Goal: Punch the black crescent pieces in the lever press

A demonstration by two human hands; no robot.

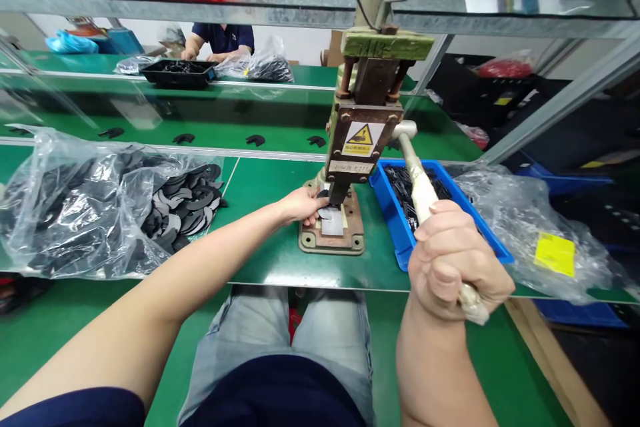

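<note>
L hand (303, 205) pinching dark flat pc (324, 193) just beside hand press ram (341, 191), ctr of frame, R hand (457, 260) clamped round wrapped press lever (419, 173), right of ctr; prob. positioning step, next move likely calls for steady pc, fingers clear, lever pull.

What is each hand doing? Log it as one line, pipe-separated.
left hand: holds dark piece at press base | right hand: grips lever | bagged pieces: left of press | blue bin: right of press
</note>
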